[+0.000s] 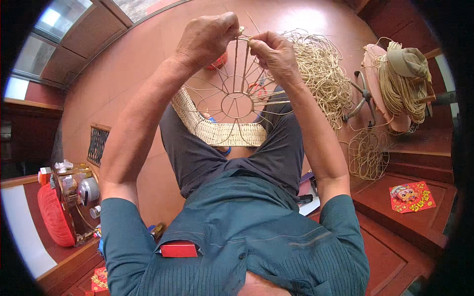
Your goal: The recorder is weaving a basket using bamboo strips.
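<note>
Head view from where I stand shows a wheel-like wire frame (pixel 237 93) between the person's knees, tan and mostly open. Thin wires fan out from a small ring (pixel 221 103) at its middle, and two thicker, twisted-looking spokes (pixel 235 64) run side by side to the far edge. Along the left and near sides goes a pale, closely plaited woven band (pixel 229 134), which lies across the dark trousers (pixel 185 148). Both hands are up at the far edge: the left hand (pixel 210 34) is curled closed on it, the right hand (pixel 277 55) pinches it just beside, thumb against forefinger. Whether a loose strand is caught there too, I cannot tell. From either grip, the ring lies nearer the person, the woven band nearer yet.
</note>
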Demonstrator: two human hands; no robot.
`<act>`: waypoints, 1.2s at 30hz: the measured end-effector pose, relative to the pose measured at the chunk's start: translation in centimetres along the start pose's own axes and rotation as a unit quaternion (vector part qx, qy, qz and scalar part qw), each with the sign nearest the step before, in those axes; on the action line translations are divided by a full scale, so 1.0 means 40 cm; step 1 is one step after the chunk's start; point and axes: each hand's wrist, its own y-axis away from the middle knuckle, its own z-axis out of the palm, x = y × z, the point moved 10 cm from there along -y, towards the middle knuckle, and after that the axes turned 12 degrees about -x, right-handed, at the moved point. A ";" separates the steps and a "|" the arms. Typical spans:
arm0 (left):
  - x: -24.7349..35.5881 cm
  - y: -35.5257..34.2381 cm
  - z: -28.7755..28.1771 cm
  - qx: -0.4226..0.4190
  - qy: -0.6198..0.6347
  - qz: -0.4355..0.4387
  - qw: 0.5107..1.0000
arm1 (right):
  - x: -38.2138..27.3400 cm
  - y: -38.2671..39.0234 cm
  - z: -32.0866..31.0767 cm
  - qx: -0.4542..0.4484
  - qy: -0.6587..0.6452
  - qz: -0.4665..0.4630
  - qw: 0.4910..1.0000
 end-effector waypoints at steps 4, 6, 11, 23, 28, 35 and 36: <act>-0.007 -0.038 -0.001 -0.094 -0.011 -0.076 0.993 | -0.003 -0.008 -0.008 0.006 0.015 0.001 1.000; -0.036 -0.034 0.053 -0.192 -0.026 -0.145 0.970 | -0.001 -0.010 -0.014 -0.008 0.029 -0.004 1.000; 0.001 -0.017 0.000 -0.017 -0.005 -0.026 0.999 | -0.007 -0.019 -0.018 0.027 0.067 -0.034 0.997; 0.002 -0.016 -0.008 -0.020 0.028 -0.013 0.999 | -0.095 0.016 0.036 0.140 0.253 -0.159 0.944; -0.001 -0.018 -0.011 -0.029 0.004 -0.002 1.000 | -0.110 0.019 0.046 0.151 0.282 -0.163 0.933; 0.073 -0.060 -0.044 -0.072 -0.135 0.176 0.972 | -0.118 0.032 0.055 0.175 0.279 -0.167 0.929; 0.071 -0.069 -0.051 -0.069 -0.138 0.177 0.972 | -0.117 0.032 0.056 0.175 0.280 -0.171 0.928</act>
